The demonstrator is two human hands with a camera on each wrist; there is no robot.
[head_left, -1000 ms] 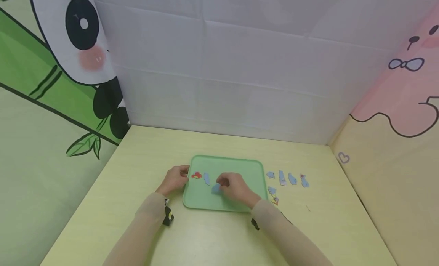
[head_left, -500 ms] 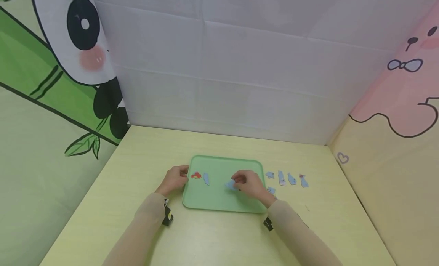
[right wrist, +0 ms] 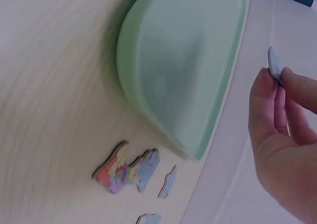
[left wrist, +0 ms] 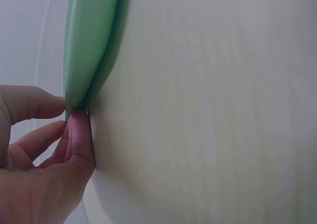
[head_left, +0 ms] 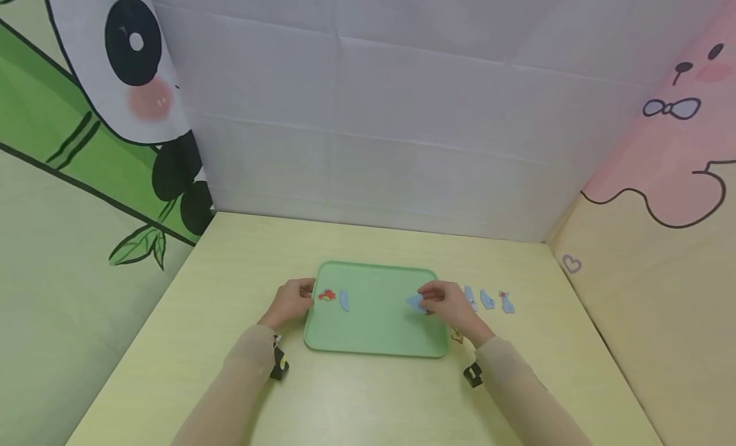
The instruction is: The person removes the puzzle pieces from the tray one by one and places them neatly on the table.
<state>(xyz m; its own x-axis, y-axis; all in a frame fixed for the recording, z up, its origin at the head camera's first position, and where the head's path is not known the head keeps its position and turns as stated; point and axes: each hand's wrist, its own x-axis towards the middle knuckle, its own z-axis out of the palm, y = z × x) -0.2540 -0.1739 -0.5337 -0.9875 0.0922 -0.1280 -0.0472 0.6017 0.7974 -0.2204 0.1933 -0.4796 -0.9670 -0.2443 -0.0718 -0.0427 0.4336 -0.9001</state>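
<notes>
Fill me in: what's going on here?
A person's right hand pinches a light-blue piece, raised over the right part of the green tray. The left hand grips the tray's left edge. A red piece and a narrow blue piece lie in the tray; more loose pieces lie on the table to its right.

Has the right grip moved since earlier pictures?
Yes: the right grip went rightward over the green tray, from near its middle to its right edge.

On my feed, a pale yellow wood-grained table (head_left: 368, 401) meets a creased whitish fabric wall (head_left: 368, 114) at the far side; I see a green panda-and-bamboo printed wall (head_left: 75, 229) left, a cream wall with a pink cartoon animal (head_left: 661, 267) right.
</notes>
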